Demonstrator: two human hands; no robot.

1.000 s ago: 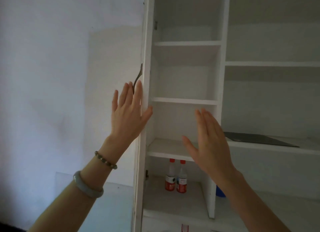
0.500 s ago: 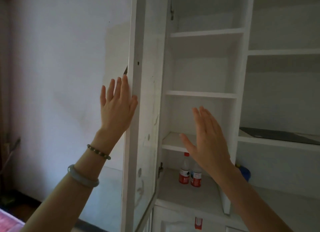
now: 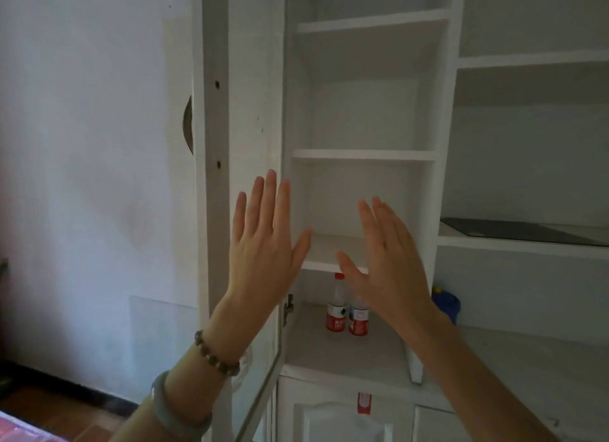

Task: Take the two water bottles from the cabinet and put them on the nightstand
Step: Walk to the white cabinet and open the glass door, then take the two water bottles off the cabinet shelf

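Two small water bottles with red labels stand side by side on the lowest open shelf of the white cabinet (image 3: pixel 362 154). The left bottle (image 3: pixel 336 306) shows its red cap; the right bottle (image 3: pixel 358 319) is partly hidden behind my right hand. My left hand (image 3: pixel 263 243) is raised with fingers spread, in front of the open cabinet door (image 3: pixel 244 112) and not touching it. My right hand (image 3: pixel 389 263) is raised flat in front of the shelves, above the bottles, holding nothing.
The glass-paned door stands swung out to the left with a curved metal handle (image 3: pixel 188 125). A dark flat panel (image 3: pixel 520 232) lies on the right-hand shelf, and a blue object (image 3: pixel 445 301) sits below it. Lower cabinet doors (image 3: pixel 346 418) are closed.
The door has swung further open. My left hand has left the door's edge and moved right, in front of the door. The view has shifted so the shelves sit more to the right.
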